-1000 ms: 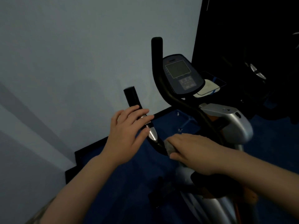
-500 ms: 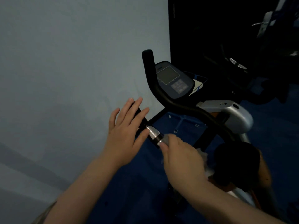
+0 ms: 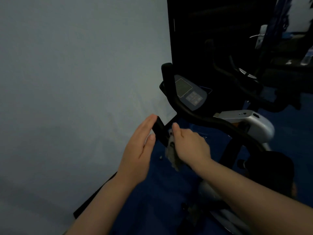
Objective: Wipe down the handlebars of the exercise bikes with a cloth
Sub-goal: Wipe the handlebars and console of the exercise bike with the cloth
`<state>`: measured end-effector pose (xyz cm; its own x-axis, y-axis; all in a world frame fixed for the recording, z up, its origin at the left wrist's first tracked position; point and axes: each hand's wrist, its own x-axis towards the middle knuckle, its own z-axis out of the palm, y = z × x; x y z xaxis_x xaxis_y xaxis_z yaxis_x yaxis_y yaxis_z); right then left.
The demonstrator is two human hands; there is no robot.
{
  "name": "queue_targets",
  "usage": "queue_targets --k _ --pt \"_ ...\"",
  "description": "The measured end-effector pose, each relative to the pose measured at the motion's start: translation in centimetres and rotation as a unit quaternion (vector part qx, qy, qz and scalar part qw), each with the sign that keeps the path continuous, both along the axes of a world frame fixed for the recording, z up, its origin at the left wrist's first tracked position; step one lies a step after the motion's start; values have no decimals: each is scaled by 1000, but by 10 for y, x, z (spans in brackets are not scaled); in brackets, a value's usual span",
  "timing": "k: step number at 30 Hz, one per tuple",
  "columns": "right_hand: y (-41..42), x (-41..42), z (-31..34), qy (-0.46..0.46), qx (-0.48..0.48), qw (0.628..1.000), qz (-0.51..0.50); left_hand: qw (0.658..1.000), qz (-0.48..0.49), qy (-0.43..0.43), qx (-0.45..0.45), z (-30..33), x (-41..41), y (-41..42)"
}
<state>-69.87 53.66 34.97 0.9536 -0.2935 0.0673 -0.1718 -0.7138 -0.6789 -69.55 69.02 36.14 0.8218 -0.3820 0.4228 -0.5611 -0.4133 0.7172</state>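
The curved black tubular handlebar [image 3: 199, 116] is running close beside the pale grey wall [image 3: 76, 82], its near grip end [image 3: 158, 127] projecting over open blue floor [image 3: 152, 192]. The left hand [image 3: 138, 155] is lying flat, fingers straight and together, against that end. The right hand [image 3: 189, 146] is clamping a crumpled grey cloth [image 3: 171, 153] around the bar just below it.

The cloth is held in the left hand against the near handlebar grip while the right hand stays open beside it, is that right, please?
Not quite: the head view shows the cloth in the right hand, pressed against the near handlebar grip, while the left hand is open beside it.
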Motion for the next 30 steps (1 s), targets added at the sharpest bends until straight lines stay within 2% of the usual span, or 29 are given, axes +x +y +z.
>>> queue_targets --k 2,5,10,12,15,16,17,19,21,24,25,28,30 --pt "19 20 17 -18 28 999 -12 1000 -6 17 -22 0 2 0" --pt "42 33 30 -115 117 984 -64 998 -36 26 -42 0 2 1" --pt "33 1 11 -234 15 969 76 997 0 48 -61 -10 -6 13" --pt "20 3 5 -210 -13 976 64 998 4 43 -40 -13 -6 16" --pt "20 29 19 -65 5 997 49 1000 14 16 -18 -10 -4 17" --pt "23 35 23 -44 22 998 38 1000 15 3 -12 -8 -2 16" --pt "28 38 26 -50 44 998 21 1000 13 -10 -8 -6 -1 15" --pt "35 27 23 -120 58 991 9 999 -4 -35 -8 -3 1 11" --pt "37 2 10 -190 -9 981 24 998 -22 -59 -2 -2 4 7" --pt "22 -26 -5 -160 -176 971 30 994 -32 -91 50 -3 9 1" --pt "17 -32 -8 -139 -203 969 33 989 -34 -120 83 -4 11 -2" --pt "5 -43 -14 -133 -204 969 38 953 -73 -223 190 -7 14 -13" --pt "-5 -51 -18 -139 -198 970 21 937 -112 -240 229 -13 12 -21"
